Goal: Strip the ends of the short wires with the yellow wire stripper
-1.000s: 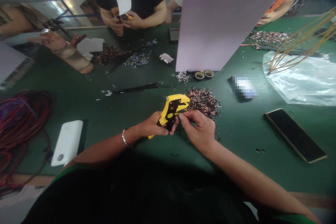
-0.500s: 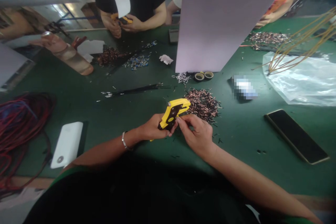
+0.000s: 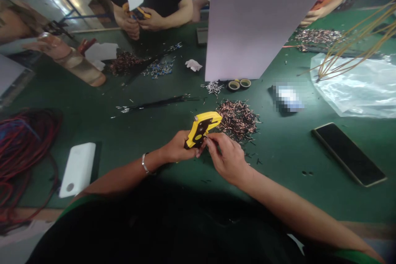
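My left hand [image 3: 181, 147] is wrapped round the grips of a yellow and black wire stripper [image 3: 202, 128], its head tilted up and to the right. Close against the tool's side, my right hand [image 3: 229, 157] has thumb and forefinger pinched together. Whatever lies between those fingertips is too small to make out. Just beyond both hands is a pile of short copper-ended black wire pieces [image 3: 237, 119]. A thin bundle of black wires with silvery ends [image 3: 154, 103] lies further off to the left.
A phone [image 3: 349, 153] lies right, a white power bank [image 3: 77, 169] left beside coiled red cable [image 3: 24, 148]. A large pale panel [image 3: 247, 24] stands ahead, with two tape rolls [image 3: 239, 84] and silvery terminals [image 3: 213, 87] at its foot. Across the table, a co-worker's hands [image 3: 139, 22] hold a similar tool.
The whole view has shifted slightly. My left hand keeps its grip on the wire stripper, and my right fingertips stay pinched beside it, with only a small movement.
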`<state>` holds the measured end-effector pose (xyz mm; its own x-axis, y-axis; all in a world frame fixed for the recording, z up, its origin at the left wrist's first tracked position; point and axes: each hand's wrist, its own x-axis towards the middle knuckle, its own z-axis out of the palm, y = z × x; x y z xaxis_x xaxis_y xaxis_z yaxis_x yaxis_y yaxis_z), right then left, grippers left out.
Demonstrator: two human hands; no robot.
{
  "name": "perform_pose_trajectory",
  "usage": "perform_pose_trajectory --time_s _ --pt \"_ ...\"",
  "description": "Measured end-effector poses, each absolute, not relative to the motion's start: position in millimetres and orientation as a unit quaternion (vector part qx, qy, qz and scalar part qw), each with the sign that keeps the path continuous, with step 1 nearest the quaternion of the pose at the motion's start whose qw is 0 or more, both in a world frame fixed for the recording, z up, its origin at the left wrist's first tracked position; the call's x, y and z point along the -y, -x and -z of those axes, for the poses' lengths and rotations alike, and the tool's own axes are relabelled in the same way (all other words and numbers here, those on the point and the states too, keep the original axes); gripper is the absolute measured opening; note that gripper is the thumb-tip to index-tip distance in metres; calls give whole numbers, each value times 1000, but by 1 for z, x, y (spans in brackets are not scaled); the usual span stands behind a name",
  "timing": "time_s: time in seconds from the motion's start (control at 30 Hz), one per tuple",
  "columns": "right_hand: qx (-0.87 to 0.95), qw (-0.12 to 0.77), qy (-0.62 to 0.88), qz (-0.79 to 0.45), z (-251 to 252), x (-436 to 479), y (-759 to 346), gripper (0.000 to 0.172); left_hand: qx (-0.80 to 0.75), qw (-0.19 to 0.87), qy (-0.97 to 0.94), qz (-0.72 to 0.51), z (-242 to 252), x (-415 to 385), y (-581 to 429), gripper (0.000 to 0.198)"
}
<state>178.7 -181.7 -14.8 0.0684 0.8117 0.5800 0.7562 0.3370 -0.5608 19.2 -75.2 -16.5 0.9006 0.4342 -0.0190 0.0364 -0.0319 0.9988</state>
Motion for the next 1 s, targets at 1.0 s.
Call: perform_pose_trajectory --time_s 1.0 --pt "623 466 618 -115 14 178 -181 14 -286 602 -731 -146 12 82 -22 16"
